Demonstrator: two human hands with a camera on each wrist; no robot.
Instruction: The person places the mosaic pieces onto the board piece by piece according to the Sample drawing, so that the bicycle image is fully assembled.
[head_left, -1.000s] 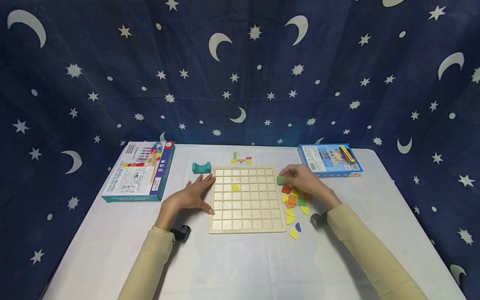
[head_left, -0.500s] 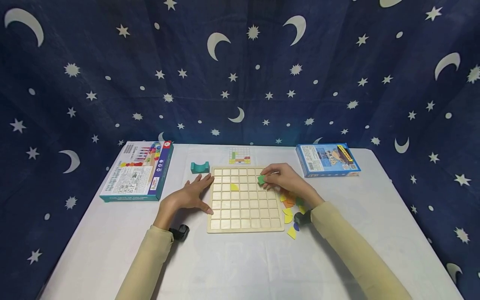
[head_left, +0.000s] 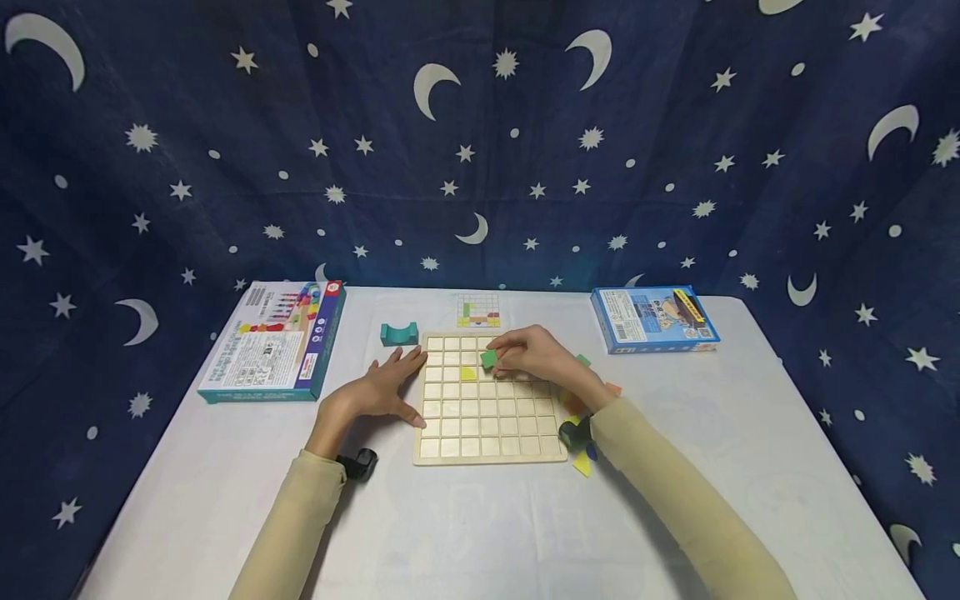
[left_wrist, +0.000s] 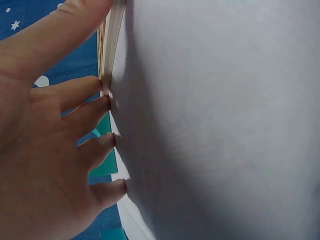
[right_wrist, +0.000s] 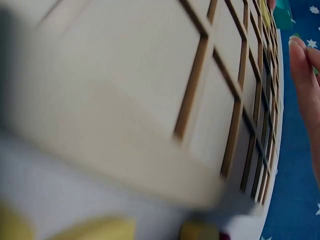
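Green piece: now shifts left across the grid board, from its right side to just right of the yellow piece.
Right hand: we see fingers closed in a pinch on the green piece.
Left hand: fingers spread wide, gripping nothing, at the board's left edge.
Work: carrying looks nearly done, placing is not; we cannot tell whether the green piece touches the board.

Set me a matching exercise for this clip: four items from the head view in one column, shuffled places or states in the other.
1. green square tile
2. yellow quarter-circle tile
3. teal block with a curved hollow
4. bare left hand

A. lying on the pale wooden grid board
B. spread at the board's left edge
C. pinched in the right hand
D. on the white-covered table

Pairs: 1-C, 2-A, 3-D, 4-B
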